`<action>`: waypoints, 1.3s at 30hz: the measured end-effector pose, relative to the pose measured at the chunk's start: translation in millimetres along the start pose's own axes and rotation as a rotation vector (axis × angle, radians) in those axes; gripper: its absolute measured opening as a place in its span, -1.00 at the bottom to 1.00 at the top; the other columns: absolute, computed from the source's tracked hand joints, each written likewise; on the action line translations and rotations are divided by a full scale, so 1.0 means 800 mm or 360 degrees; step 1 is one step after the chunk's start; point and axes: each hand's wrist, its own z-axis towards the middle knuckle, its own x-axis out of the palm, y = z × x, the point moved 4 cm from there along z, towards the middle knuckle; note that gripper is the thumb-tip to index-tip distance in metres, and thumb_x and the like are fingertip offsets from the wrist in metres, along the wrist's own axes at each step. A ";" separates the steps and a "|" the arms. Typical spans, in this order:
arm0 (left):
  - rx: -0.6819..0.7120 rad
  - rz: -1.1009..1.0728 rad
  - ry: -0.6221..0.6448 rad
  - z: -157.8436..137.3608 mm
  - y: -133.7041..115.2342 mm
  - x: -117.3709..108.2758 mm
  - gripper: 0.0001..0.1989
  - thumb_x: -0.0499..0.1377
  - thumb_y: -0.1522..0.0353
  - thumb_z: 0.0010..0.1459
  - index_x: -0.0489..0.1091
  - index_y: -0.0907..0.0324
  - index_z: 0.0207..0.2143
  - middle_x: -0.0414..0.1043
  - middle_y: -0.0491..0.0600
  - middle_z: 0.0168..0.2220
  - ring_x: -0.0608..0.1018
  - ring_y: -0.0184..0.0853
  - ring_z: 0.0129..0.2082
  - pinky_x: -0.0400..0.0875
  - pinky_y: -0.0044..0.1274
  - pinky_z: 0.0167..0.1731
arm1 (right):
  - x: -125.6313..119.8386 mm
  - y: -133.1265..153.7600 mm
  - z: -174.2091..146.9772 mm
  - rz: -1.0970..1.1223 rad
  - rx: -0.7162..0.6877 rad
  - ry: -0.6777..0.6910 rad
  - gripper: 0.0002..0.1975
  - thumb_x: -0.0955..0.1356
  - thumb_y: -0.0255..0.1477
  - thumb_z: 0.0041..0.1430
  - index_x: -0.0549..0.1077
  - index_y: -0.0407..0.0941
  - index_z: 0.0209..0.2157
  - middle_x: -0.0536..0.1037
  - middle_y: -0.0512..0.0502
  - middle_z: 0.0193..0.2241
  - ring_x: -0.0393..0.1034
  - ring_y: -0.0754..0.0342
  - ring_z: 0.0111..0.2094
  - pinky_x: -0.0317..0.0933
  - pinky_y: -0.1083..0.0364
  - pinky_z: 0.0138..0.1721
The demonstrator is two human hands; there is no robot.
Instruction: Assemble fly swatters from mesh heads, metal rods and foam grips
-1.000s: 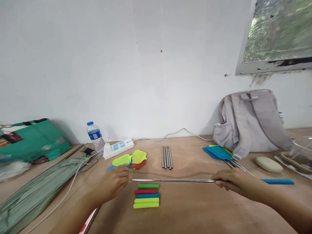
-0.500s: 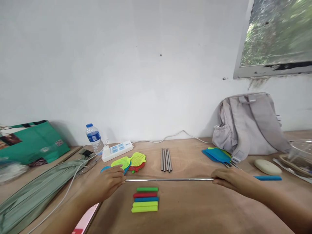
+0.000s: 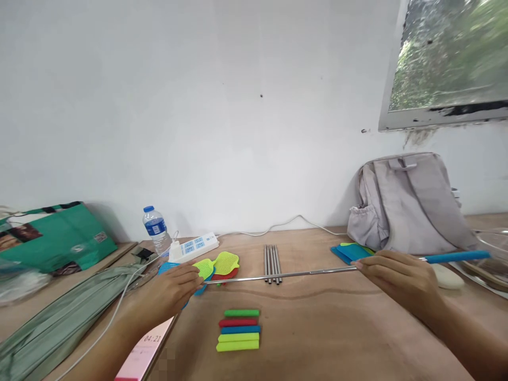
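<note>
A fly swatter with a thin metal telescopic rod (image 3: pixel 293 274) is stretched between both hands, slightly higher at the right. My left hand (image 3: pixel 182 280) is closed on the rod's left end, with blue mesh showing around the fingers. My right hand (image 3: pixel 397 272) pinches the rod farther right, and the blue handle (image 3: pixel 458 257) sticks out beyond it. Below the rod lie several coloured handle tubes in a row, among them a green tube (image 3: pixel 242 313) and a red tube (image 3: pixel 238 322). Several metal rods (image 3: pixel 272 262) lie side by side behind it.
Yellow-green mesh swatter heads (image 3: pixel 227 263) lie by the power strip (image 3: pixel 194 247). Blue swatter heads (image 3: pixel 349 253) rest before the grey backpack (image 3: pixel 416 203). A water bottle (image 3: pixel 155 227), green bag (image 3: pixel 63 235) and pink-screened device (image 3: pixel 146 349) are at left; a pale oval object (image 3: pixel 450 278) is right.
The right hand has risen and moved right, lifting the blue handle off the table and tilting the rod. My left hand has risen slightly and still grips the rod.
</note>
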 end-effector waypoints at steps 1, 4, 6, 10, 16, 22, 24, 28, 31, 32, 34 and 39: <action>0.0044 0.0021 -0.0024 0.005 0.001 -0.004 -0.76 -0.03 0.44 0.16 0.42 0.12 -0.26 0.48 -0.07 -0.29 0.45 -0.37 -0.19 0.26 -0.43 -0.01 | -0.007 0.000 0.003 -0.0052 -0.0029 -0.0073 -0.88 0.29 -0.57 0.06 0.40 -0.05 -0.42 0.52 0.07 -0.50 0.37 0.13 -0.42 0.20 0.14 -0.35; 0.0141 0.0089 -0.0074 0.014 0.006 -0.014 -0.75 -0.05 0.43 0.17 0.42 0.15 -0.28 0.48 -0.06 -0.31 0.47 -0.37 -0.22 0.26 -0.42 -0.01 | -0.017 0.001 0.007 -0.0113 -0.0189 -0.0063 -0.86 0.29 -0.57 0.08 0.40 -0.05 -0.37 0.55 0.04 -0.45 0.39 0.13 -0.42 0.20 0.14 -0.37; 0.0156 0.0105 -0.0101 0.013 0.012 -0.018 -0.75 -0.05 0.42 0.18 0.42 0.15 -0.29 0.48 -0.06 -0.31 0.47 -0.38 -0.24 0.27 -0.44 -0.01 | -0.015 0.002 0.005 -0.0096 -0.0295 0.0042 -0.81 0.23 -0.56 0.14 0.40 -0.04 -0.26 0.56 -0.01 -0.36 0.41 0.14 -0.43 0.19 0.14 -0.42; 0.0150 0.0099 -0.0088 0.000 0.020 -0.013 -0.78 -0.01 0.42 0.16 0.42 0.13 -0.28 0.49 -0.07 -0.30 0.47 -0.36 -0.21 0.29 -0.43 -0.03 | 0.003 0.000 -0.003 -0.0030 -0.0312 0.0251 -0.72 0.13 -0.53 0.20 0.35 -0.03 -0.13 0.55 -0.05 -0.33 0.42 0.15 -0.46 0.17 0.15 -0.48; 0.0107 0.0050 -0.0026 -0.021 0.027 0.006 -0.75 -0.02 0.45 0.16 0.41 0.11 -0.22 0.49 -0.06 -0.26 0.47 -0.35 -0.17 0.31 -0.43 -0.04 | 0.031 0.001 0.008 0.0319 0.0027 0.0816 -0.72 0.12 -0.35 0.23 0.42 -0.04 -0.29 0.52 0.00 -0.48 0.38 0.13 -0.53 0.14 0.16 -0.52; 0.0079 -0.0052 0.0009 -0.044 0.033 0.020 -0.72 -0.03 0.44 0.15 0.40 0.05 -0.17 0.48 -0.07 -0.21 0.46 -0.37 -0.15 0.28 -0.47 -0.01 | 0.039 0.013 0.012 0.0634 0.0131 0.1245 -0.67 0.07 -0.33 0.25 0.37 -0.05 -0.42 0.48 0.06 -0.49 0.36 0.15 -0.47 0.11 0.19 -0.48; 0.0062 -0.0035 0.0000 -0.049 0.034 0.022 -0.72 -0.02 0.44 0.15 0.40 0.05 -0.16 0.48 -0.07 -0.20 0.46 -0.35 -0.14 0.28 -0.47 -0.01 | 0.040 0.010 0.008 0.0415 0.0064 0.1116 -0.69 0.08 -0.32 0.25 0.38 -0.05 -0.37 0.49 0.04 -0.47 0.35 0.14 -0.50 0.08 0.17 -0.51; 0.0019 -0.0027 -0.0046 -0.049 0.035 0.022 -0.71 -0.02 0.44 0.15 0.39 0.04 -0.14 0.47 -0.06 -0.18 0.45 -0.33 -0.11 0.30 -0.45 -0.03 | 0.038 0.002 -0.002 0.0043 -0.0093 0.0695 -0.74 0.13 -0.33 0.23 0.40 -0.05 -0.29 0.50 0.01 -0.51 0.34 0.13 -0.56 0.07 0.16 -0.52; -0.0014 -0.0066 -0.0042 -0.046 0.035 0.023 -0.71 -0.01 0.43 0.14 0.38 0.02 -0.13 0.47 -0.08 -0.18 0.42 -0.32 -0.08 0.30 -0.43 -0.02 | 0.032 0.001 -0.008 0.0048 -0.0103 0.0528 -0.76 0.15 -0.34 0.22 0.41 -0.05 -0.31 0.50 0.01 -0.54 0.36 0.14 -0.56 0.09 0.16 -0.52; -0.0014 -0.0072 -0.0040 -0.046 0.035 0.024 -0.71 -0.01 0.43 0.14 0.38 0.03 -0.13 0.47 -0.07 -0.18 0.42 -0.32 -0.07 0.30 -0.43 -0.02 | 0.030 0.001 -0.009 0.0069 -0.0088 0.0513 -0.75 0.15 -0.33 0.21 0.42 -0.05 -0.32 0.50 0.01 -0.54 0.37 0.14 -0.55 0.10 0.16 -0.51; -0.0006 -0.0067 -0.0045 -0.047 0.034 0.025 -0.72 -0.01 0.42 0.14 0.39 0.04 -0.14 0.47 -0.07 -0.19 0.44 -0.33 -0.10 0.32 -0.46 -0.04 | 0.027 0.000 -0.012 0.0101 -0.0042 0.0516 -0.75 0.16 -0.31 0.21 0.43 -0.04 -0.34 0.51 0.00 -0.53 0.38 0.13 -0.53 0.12 0.16 -0.50; -0.0003 0.0000 -0.0001 -0.049 0.028 0.026 -0.73 0.00 0.44 0.13 0.39 0.04 -0.15 0.46 -0.07 -0.18 0.46 -0.35 -0.13 0.33 -0.51 -0.08 | 0.024 -0.007 -0.022 0.0111 0.0028 0.0530 -0.80 0.20 -0.33 0.18 0.43 -0.03 -0.36 0.49 0.02 -0.55 0.37 0.14 -0.52 0.12 0.17 -0.49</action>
